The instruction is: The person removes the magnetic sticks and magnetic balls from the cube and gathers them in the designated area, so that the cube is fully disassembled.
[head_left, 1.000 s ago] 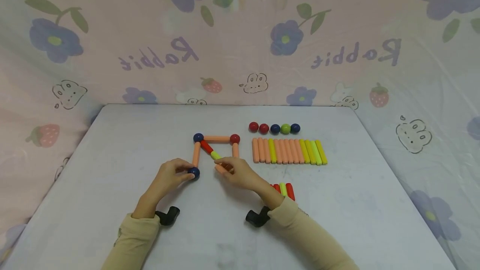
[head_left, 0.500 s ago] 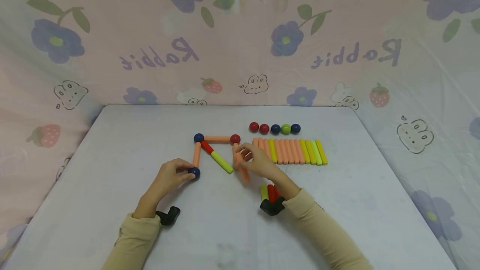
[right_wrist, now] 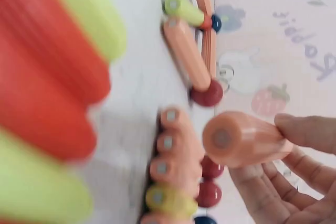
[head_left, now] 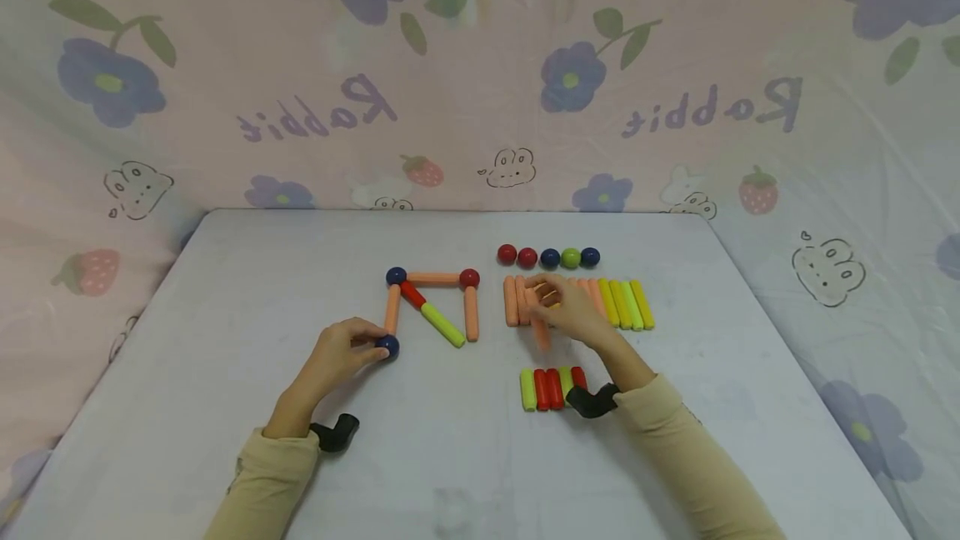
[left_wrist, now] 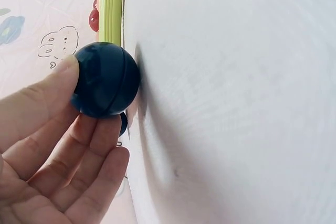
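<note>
"Near end?"
"Table [head_left: 405,473], broad stretch before the short row of sticks [head_left: 542,390]: three red, two green."
"Left hand [head_left: 343,352]?"
"Fingers pinching one blue ball [left_wrist: 105,80], frame's [head_left: 433,279] near-left corner. Three pink sides [head_left: 471,313], two other balls [head_left: 469,277], one red-green diagonal [head_left: 442,323]."
"Right hand [head_left: 573,311]?"
"Fingers gripping one pink stick [right_wrist: 244,139] at the long row [head_left: 626,305]; part hidden, uncounted."
"Far end?"
"Loose balls [head_left: 550,258], five: two red, two blue, one green, toward back edge."
</note>
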`<state>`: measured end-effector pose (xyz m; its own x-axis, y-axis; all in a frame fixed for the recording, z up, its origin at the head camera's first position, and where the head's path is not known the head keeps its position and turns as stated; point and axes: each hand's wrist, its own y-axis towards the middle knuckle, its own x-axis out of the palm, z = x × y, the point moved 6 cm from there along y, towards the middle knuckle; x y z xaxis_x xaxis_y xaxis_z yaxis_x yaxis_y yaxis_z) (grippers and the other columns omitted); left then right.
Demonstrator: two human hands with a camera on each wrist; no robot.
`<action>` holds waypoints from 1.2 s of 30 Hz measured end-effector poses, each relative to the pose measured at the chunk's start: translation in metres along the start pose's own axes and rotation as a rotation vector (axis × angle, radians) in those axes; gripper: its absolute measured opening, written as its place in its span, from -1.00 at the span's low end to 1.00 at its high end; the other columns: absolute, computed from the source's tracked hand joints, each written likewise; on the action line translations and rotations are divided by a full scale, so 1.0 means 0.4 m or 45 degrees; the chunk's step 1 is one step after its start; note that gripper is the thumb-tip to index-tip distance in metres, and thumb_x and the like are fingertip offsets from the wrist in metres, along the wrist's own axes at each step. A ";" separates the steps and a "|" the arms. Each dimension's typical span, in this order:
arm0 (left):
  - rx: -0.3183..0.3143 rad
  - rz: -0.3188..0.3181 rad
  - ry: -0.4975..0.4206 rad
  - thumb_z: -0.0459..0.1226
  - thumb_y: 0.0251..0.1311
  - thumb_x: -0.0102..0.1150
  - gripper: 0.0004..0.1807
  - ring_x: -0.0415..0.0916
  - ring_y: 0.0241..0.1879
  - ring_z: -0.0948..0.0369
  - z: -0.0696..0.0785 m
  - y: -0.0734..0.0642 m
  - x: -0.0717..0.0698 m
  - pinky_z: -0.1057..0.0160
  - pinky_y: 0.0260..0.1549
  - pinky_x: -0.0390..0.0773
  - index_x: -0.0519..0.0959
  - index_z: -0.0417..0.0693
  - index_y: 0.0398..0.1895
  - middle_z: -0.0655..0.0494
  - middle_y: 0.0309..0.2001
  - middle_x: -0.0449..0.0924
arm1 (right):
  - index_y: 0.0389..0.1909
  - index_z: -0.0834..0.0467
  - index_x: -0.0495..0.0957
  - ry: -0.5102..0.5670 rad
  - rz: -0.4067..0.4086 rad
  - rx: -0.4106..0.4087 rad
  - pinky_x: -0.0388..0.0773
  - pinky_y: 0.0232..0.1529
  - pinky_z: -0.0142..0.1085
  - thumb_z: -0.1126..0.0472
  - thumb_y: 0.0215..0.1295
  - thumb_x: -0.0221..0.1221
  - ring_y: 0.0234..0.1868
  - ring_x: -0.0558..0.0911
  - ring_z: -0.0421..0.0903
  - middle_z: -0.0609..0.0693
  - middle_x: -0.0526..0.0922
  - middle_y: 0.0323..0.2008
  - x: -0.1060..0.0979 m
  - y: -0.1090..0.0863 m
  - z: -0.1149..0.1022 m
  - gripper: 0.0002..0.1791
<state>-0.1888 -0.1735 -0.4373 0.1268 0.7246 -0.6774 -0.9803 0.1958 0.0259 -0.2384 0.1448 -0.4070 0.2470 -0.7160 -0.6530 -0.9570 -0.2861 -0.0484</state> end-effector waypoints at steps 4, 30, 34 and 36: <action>-0.002 0.000 -0.003 -0.41 0.09 0.32 -0.73 0.61 -0.02 -0.13 0.001 0.000 0.000 -0.03 0.04 0.64 0.65 -0.33 -0.12 -0.26 -0.08 0.66 | 0.10 0.28 0.47 -0.016 0.029 0.037 0.70 -0.09 -0.17 0.30 0.27 0.19 -0.07 0.62 0.16 0.31 0.60 -0.04 -0.037 -0.010 0.038 -0.61; -0.028 0.005 -0.012 -0.38 0.10 0.33 -0.73 0.63 -0.02 -0.10 -0.011 0.004 0.007 0.02 0.02 0.66 0.66 -0.29 -0.11 -0.22 -0.07 0.67 | 0.33 0.31 0.31 -0.020 0.167 0.384 0.57 -0.28 -0.59 0.18 0.38 0.10 -0.13 0.57 -0.12 0.41 0.44 0.16 -0.262 -0.057 0.261 -0.44; -0.032 0.005 -0.017 -0.38 0.10 0.32 -0.73 0.62 -0.01 -0.11 -0.011 0.004 0.006 0.01 0.03 0.65 0.66 -0.30 -0.11 -0.23 -0.06 0.66 | 0.34 0.32 0.28 -0.011 0.213 0.450 0.58 -0.32 -0.61 0.16 0.40 0.09 -0.26 0.53 -0.31 0.42 0.42 0.17 -0.288 -0.058 0.300 -0.43; -0.034 0.005 -0.021 -0.39 0.11 0.31 -0.73 0.62 -0.01 -0.11 -0.011 0.004 0.006 0.01 0.04 0.65 0.66 -0.30 -0.11 -0.23 -0.06 0.66 | 0.35 0.31 0.28 -0.006 0.235 0.485 0.57 -0.33 -0.62 0.15 0.40 0.08 -0.30 0.51 -0.35 0.41 0.42 0.16 -0.298 -0.058 0.320 -0.43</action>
<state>-0.1906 -0.1743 -0.4420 0.1256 0.7363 -0.6649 -0.9844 0.1757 0.0087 -0.2654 0.3184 -0.4249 0.0663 -0.7300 -0.6802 -0.9731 0.1033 -0.2057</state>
